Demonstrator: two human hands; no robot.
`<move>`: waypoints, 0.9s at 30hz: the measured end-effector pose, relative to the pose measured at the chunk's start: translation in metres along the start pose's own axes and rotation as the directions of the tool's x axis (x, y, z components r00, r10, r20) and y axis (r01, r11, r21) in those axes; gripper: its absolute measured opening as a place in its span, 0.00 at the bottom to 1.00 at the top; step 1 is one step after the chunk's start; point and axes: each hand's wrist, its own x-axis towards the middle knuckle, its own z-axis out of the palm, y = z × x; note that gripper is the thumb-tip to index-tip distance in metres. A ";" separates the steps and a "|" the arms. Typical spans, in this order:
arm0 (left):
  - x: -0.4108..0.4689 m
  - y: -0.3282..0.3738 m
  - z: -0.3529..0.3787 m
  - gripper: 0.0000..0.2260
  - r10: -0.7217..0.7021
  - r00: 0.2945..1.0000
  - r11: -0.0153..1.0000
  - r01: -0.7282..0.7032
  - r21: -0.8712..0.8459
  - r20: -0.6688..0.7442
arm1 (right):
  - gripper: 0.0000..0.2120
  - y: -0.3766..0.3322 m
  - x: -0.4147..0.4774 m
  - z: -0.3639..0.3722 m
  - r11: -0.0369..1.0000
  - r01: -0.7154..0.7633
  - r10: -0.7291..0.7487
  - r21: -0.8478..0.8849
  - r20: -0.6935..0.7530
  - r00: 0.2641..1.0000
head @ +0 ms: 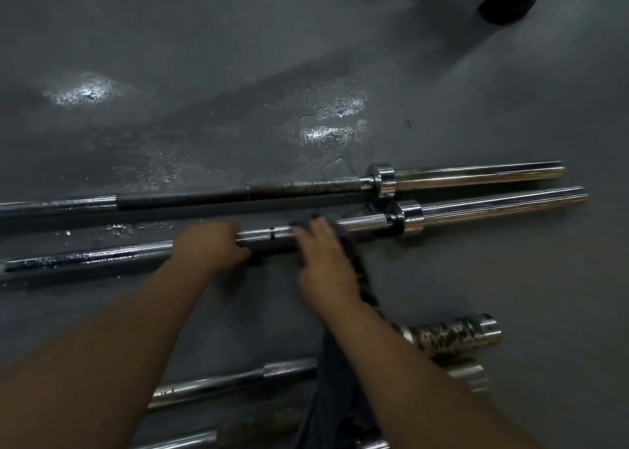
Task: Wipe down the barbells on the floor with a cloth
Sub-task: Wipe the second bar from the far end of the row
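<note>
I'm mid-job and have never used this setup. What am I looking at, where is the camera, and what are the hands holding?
There is no machine here: a person works with two bare hands. The single picture comes from a camera worn on the person's head, looking down at a grey, partly wet floor. Several long steel barbells lie on it. The left hand grips the knurled chrome barbell in the middle of the picture. The right hand lies over a dark blue-grey cloth on that same bar. It is blurred, so how it grips is unclear. The cloth trails down under the right forearm. Beyond lies a dark-shafted barbell. Nearer the person lie more chrome bars and a rust-spotted steel sleeve.
</note>
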 end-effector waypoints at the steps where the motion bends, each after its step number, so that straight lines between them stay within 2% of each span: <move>1: -0.001 -0.001 0.002 0.15 0.015 1.000 1.000 -0.015 0.009 0.007 | 0.32 -0.007 -0.004 0.001 0.998 0.064 -0.065 0.018 0.050 0.997; 2: -0.005 -0.001 0.006 0.15 0.027 0.999 0.999 -0.026 0.032 -0.024 | 0.33 -0.001 -0.003 -0.007 0.998 0.067 -0.068 0.016 0.049 0.997; 3: -0.010 -0.001 0.012 0.14 0.037 0.995 0.998 -0.032 0.057 -0.094 | 0.34 0.014 0.001 -0.020 1.000 0.003 -0.003 0.002 0.011 1.000; 6: -0.024 0.003 0.036 0.11 0.051 0.949 0.997 -0.031 0.069 -0.310 | 0.35 0.069 -0.002 -0.053 0.952 -0.299 0.286 -0.067 -0.153 0.946; 7: -0.030 0.006 0.045 0.09 0.044 0.924 0.998 -0.021 0.064 -0.380 | 0.35 0.071 -0.006 -0.054 0.941 -0.332 0.317 -0.064 -0.173 0.933; 9: -0.041 0.013 0.055 0.10 0.007 0.901 0.998 0.020 0.057 -0.434 | 0.35 0.054 -0.016 -0.042 0.946 -0.321 0.314 -0.033 -0.142 0.939; 11: -0.041 0.013 0.050 0.11 0.008 0.943 0.994 0.030 0.107 -0.333 | 0.36 0.033 -0.025 -0.031 0.976 -0.218 0.216 -0.022 -0.062 0.974; 13: -0.022 0.005 0.027 0.13 0.022 0.997 0.991 -0.013 0.130 -0.071 | 0.37 0.028 -0.028 -0.034 0.995 -0.102 0.102 -0.009 0.013 0.995; 15: 0.000 -0.001 -0.004 0.14 0.056 0.977 0.998 -0.059 0.011 0.207 | 0.37 0.041 -0.023 -0.047 0.994 -0.107 0.108 -0.017 0.041 0.993; 16: 0.006 -0.001 -0.011 0.13 0.051 0.963 0.999 -0.050 -0.010 0.264 | 0.37 0.050 -0.019 -0.056 0.986 -0.166 0.166 -0.031 0.026 0.986; 17: 0.005 0.001 -0.010 0.13 0.045 0.975 0.999 -0.043 -0.011 0.219 | 0.36 0.060 -0.016 -0.062 0.972 -0.229 0.229 -0.042 0.002 0.973; 19: -0.009 0.007 0.005 0.13 0.019 0.997 1.000 -0.017 0.018 -0.075 | 0.36 0.071 -0.015 -0.066 0.958 -0.284 0.283 -0.047 -0.031 0.959; 21: -0.028 0.012 0.026 0.15 -0.013 0.964 0.999 0.022 0.032 -0.267 | 0.37 0.068 -0.020 -0.060 0.959 -0.279 0.277 -0.049 -0.041 0.960; 23: -0.030 0.013 0.031 0.16 -0.022 0.950 0.998 0.037 0.042 -0.310 | 0.38 0.061 -0.025 -0.051 0.960 -0.273 0.270 -0.063 -0.053 0.961; 27: -0.024 0.015 0.027 0.19 -0.037 0.967 0.998 0.049 0.043 -0.252 | 0.38 0.060 -0.024 -0.047 0.964 -0.240 0.235 -0.114 -0.058 0.970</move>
